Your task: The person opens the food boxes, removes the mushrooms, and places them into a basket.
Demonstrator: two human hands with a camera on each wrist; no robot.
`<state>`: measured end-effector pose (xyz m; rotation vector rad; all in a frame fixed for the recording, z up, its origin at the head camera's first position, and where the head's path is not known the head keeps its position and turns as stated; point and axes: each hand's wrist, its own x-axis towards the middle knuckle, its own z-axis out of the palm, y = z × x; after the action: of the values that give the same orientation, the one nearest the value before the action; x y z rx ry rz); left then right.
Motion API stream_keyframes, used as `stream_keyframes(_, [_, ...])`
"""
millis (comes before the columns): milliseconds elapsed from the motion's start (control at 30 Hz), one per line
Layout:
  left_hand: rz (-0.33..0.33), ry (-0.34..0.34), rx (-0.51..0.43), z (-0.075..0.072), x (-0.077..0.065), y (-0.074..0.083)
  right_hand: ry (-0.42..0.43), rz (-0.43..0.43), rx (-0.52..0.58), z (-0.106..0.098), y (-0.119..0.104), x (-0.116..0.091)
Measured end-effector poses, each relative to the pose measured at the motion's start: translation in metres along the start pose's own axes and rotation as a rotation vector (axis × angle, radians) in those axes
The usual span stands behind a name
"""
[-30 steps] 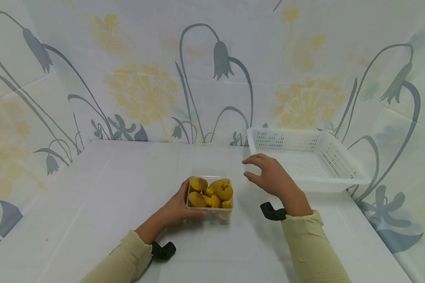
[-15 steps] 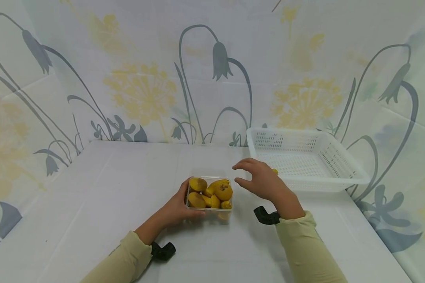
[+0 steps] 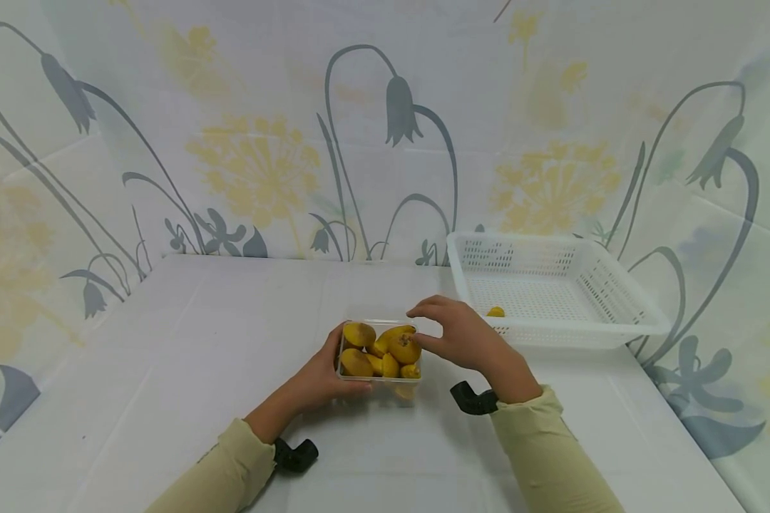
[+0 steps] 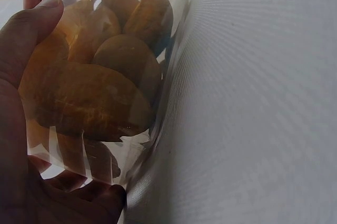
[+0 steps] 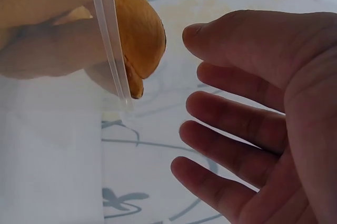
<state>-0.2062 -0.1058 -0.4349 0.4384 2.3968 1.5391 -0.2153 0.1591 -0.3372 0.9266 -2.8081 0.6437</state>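
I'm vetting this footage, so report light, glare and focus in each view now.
Head: soft, even light, a faint shadow on the table near the right hand; left wrist: dim, glints on the box, fine ripple lines across the table; right wrist: the right hand dark against a brighter backdrop, whose print looks soft.

Cannot identify the small yellow piece (image 3: 496,312) in the white basket (image 3: 567,332), partly hidden by the near wall. In the head view, cannot see most fingertips of the left hand (image 3: 321,376) behind the clear box (image 3: 385,380), nor follow either sleeve (image 3: 214,467) past the bottom edge.
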Motion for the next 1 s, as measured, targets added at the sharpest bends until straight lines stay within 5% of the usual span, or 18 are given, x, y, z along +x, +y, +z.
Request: stream_keyframes(1000, [0.0,-0.003,0.004,-0.001,0.0,0.0,-0.097,-0.035,-0.046,0.014,-0.016,0.004])
